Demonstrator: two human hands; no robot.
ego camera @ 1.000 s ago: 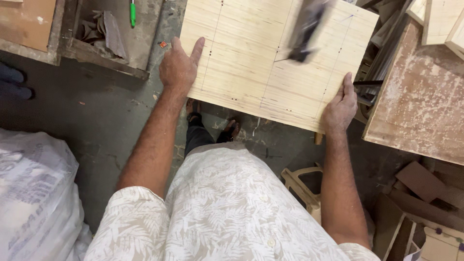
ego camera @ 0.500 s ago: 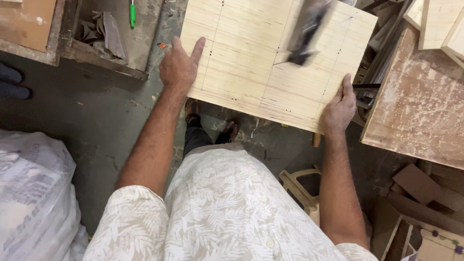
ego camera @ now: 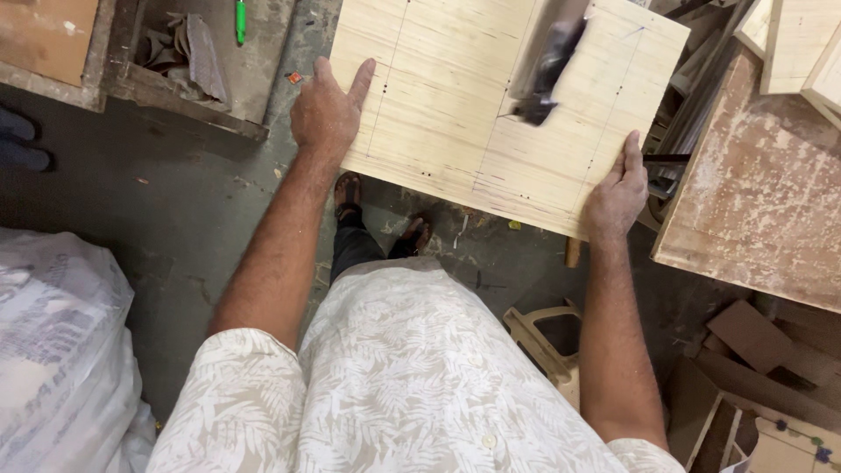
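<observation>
Both hands, left (ego camera: 326, 112) and right (ego camera: 616, 194), clasp the board (ego camera: 491, 96) edges; saw (ego camera: 547, 66) mid-cut (blurred); steady feeding needed.

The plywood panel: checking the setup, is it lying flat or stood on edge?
Flat: the plywood panel shows its broad pencil-lined face upward.
</observation>
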